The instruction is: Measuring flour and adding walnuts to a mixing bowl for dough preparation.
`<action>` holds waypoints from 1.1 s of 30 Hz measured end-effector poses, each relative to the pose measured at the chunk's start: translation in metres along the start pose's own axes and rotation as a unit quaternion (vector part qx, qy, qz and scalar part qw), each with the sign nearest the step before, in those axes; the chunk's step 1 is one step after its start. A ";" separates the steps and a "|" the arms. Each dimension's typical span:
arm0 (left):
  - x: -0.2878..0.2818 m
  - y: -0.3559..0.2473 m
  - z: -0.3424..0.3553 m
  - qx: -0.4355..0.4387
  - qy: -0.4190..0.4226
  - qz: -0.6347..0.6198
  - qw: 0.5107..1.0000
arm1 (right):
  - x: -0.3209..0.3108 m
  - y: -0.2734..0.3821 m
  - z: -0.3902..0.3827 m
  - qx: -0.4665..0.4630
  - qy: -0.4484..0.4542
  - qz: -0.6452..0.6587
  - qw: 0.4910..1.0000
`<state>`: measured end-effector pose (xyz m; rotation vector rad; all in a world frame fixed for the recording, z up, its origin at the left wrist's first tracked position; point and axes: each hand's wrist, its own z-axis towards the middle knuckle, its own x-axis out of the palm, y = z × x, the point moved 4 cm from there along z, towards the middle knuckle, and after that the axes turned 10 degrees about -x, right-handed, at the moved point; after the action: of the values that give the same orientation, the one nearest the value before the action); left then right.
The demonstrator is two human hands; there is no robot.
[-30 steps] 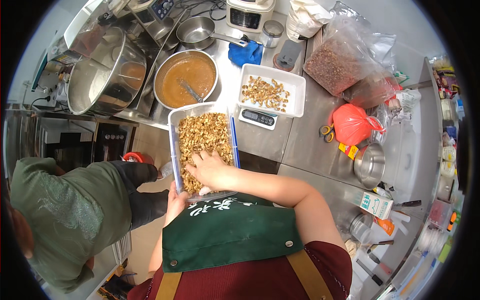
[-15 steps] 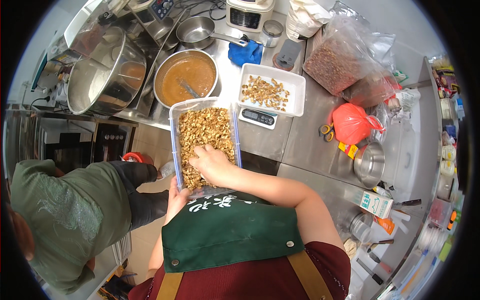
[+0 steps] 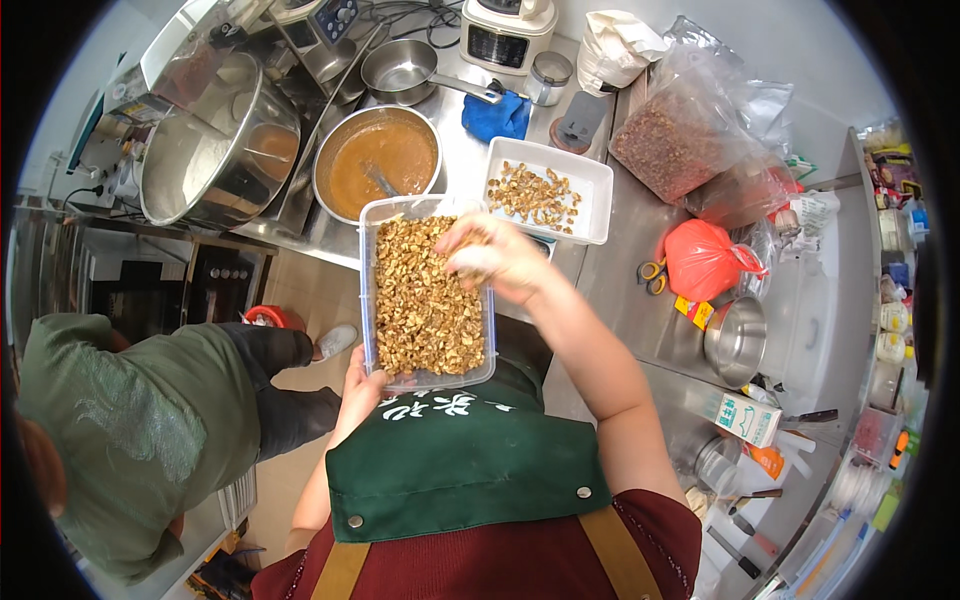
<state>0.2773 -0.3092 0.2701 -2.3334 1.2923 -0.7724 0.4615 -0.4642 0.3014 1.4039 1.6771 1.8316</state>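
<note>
A clear plastic tub [image 3: 488, 330] full of walnut pieces [image 3: 418, 310] is tilted in front of my apron. My left hand [image 3: 362, 380] grips its near left corner, fingers closed around the rim. Over the tub's far right edge, my right hand [image 3: 490, 258] is curled, with some walnut pieces in its slightly blurred fingers. Just beyond it stands a white rectangular tray [image 3: 598, 200], with a scattering of walnut pieces on its bottom. The kitchen scale [image 3: 545, 244] under the tray is mostly hidden by my right hand.
A steel bowl of brown batter [image 3: 385, 165] with a utensil in it sits left of the tray. Behind are a saucepan [image 3: 398, 70] and a blue cloth [image 3: 497, 116]. Bags, scissors [image 3: 652, 277] and a steel bowl [image 3: 735, 340] lie to the right. A person [image 3: 150, 420] stands at left.
My right hand has lifted out of the walnuts and moved right, toward the tray, closed on some pieces. The tub has shifted slightly right in my left hand.
</note>
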 end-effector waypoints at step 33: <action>-0.002 0.003 -0.010 0.008 -0.008 0.006 1.000 | 0.066 -0.032 0.011 -0.158 0.182 -0.603 0.761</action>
<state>0.2682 -0.3091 0.2760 -2.3119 1.2881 -0.7555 0.4254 -0.3990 0.3013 -0.2911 1.6268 1.4184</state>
